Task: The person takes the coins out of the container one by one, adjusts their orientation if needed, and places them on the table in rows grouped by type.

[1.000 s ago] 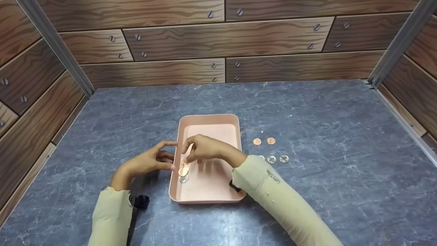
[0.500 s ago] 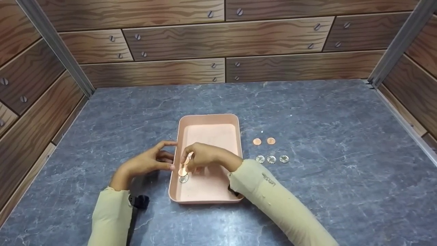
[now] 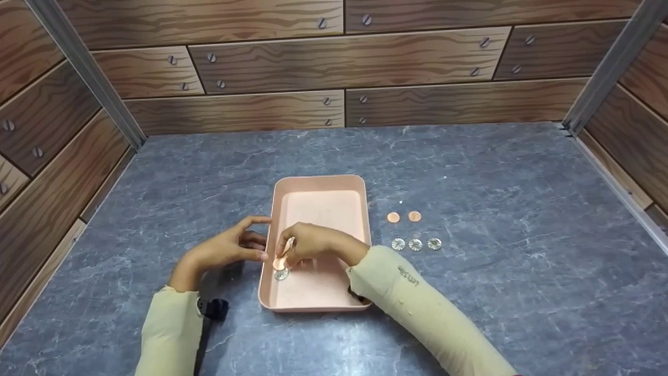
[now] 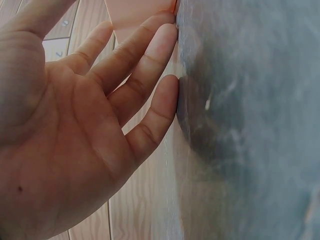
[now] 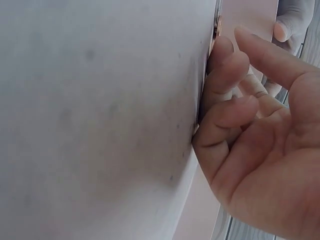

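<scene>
two hands at a pink tray, seven coins counted

from the left: the left hand (image 3: pixel 229 248) rests on the bench (image 3: pixel 156 198), fingers relaxed and spread, tips touching the pink tray (image 3: pixel 322 183), whose long axis runs away from the person. the right hand (image 3: pixel 308 241) inside it pinches a copper coin (image 3: pixel 279 262), tilted on edge, above one silver coin (image 3: pixel 281 274). right of the tray lie two copper coins (image 3: pixel 403 216) and three silver coins (image 3: pixel 415 244) in rows.

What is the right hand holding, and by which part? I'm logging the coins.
The right hand pinches a copper coin by its upper edge.
</scene>
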Available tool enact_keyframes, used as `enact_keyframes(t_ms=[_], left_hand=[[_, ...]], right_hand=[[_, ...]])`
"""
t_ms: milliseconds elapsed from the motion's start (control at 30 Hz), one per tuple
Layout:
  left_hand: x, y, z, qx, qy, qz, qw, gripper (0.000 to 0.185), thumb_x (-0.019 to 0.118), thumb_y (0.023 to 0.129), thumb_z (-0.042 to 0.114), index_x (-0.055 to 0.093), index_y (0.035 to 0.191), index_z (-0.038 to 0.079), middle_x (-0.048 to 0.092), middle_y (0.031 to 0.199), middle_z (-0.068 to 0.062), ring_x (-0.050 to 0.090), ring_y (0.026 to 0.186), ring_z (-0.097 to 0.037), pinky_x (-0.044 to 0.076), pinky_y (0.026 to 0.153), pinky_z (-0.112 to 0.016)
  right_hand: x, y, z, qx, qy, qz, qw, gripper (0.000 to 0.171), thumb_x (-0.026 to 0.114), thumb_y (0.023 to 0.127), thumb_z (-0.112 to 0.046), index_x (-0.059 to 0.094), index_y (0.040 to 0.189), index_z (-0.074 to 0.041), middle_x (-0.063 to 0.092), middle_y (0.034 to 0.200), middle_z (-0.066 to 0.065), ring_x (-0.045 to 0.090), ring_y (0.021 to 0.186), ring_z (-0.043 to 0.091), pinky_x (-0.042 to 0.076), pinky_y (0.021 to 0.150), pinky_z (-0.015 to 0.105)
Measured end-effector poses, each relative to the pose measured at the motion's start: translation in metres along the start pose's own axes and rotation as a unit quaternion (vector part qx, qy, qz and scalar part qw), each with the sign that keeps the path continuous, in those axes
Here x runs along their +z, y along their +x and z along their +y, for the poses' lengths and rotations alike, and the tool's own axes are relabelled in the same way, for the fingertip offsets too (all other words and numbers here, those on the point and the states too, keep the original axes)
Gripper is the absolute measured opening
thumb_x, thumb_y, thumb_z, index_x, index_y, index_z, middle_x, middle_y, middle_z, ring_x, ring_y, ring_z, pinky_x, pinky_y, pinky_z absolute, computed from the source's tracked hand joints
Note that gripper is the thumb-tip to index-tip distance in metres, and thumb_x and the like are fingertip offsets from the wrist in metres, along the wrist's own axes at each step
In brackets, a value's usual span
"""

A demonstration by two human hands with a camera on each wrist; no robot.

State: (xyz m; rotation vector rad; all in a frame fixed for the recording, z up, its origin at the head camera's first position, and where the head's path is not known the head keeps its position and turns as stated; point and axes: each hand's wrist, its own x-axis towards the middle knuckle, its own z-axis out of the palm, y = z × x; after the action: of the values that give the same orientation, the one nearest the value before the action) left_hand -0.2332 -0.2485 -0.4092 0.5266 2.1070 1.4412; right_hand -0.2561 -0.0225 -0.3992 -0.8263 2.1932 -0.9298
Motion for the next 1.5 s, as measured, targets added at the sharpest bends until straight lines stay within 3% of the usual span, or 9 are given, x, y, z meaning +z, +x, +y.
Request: enact_keyframes(t_ms=[200,433,767,1233,1500], left_hand=[[-0.0002,-0.001,-0.0019,0.001,0.001,0.002,1.0,0.08,0.072,0.087,0.018,0.022,0.148,0.005,0.054,0.131,-0.031,0.057,0.119,-0.034,0.05,0.094,-0.028],[0.0,-0.0027,-0.0037,0.001,0.004,0.004,1.0,0.081,0.072,0.087,0.019,0.022,0.148,0.004,0.054,0.131,-0.032,0.057,0.119,-0.035,0.05,0.096,-0.029],[-0.0005,-0.0008,-0.0031,0.006,-0.004,-0.002,1.0,0.081,0.072,0.087,0.018,0.021,0.148,0.003,0.054,0.13,-0.033,0.058,0.118,-0.035,0.05,0.093,-0.026],[0.002,0.0002,-0.0008,-0.002,-0.006,0.003,1.0,0.081,0.073,0.086,0.018,0.023,0.148,0.004,0.056,0.128,-0.031,0.059,0.116,-0.031,0.051,0.092,-0.026],[0.0016,0.0017,0.0005,-0.003,-0.006,0.003,1.0,0.082,0.074,0.086,0.019,0.022,0.148,0.005,0.055,0.129,-0.031,0.058,0.118,-0.033,0.051,0.093,-0.028]], right_hand=[[0.0047,0.0039,-0.0015,0.002,-0.048,0.013,0.999,0.023,0.071,0.079,0.001,0.069,0.102,-0.001,0.056,0.071,-0.004,0.049,0.054,0.006,0.041,0.051,0.015],[0.0092,0.0074,-0.0015,-0.004,-0.093,0.026,0.995,0.021,0.072,0.078,-0.002,0.07,0.098,-0.005,0.064,0.084,0.001,0.049,0.067,0.007,0.039,0.059,0.016],[0.0097,0.0073,-0.0036,-0.011,-0.101,0.028,0.994,0.023,0.072,0.076,0.0,0.071,0.099,-0.004,0.07,0.096,0.009,0.048,0.058,0.006,0.038,0.054,0.016],[0.0087,0.0044,-0.0015,-0.01,-0.103,0.027,0.994,0.025,0.076,0.075,-0.002,0.071,0.099,-0.006,0.065,0.086,0.001,0.047,0.063,0.007,0.038,0.056,0.017],[0.0066,0.0026,-0.0015,-0.016,-0.098,0.02,0.995,0.022,0.074,0.075,0.001,0.07,0.097,-0.004,0.059,0.076,-0.003,0.047,0.057,0.006,0.038,0.054,0.015]])
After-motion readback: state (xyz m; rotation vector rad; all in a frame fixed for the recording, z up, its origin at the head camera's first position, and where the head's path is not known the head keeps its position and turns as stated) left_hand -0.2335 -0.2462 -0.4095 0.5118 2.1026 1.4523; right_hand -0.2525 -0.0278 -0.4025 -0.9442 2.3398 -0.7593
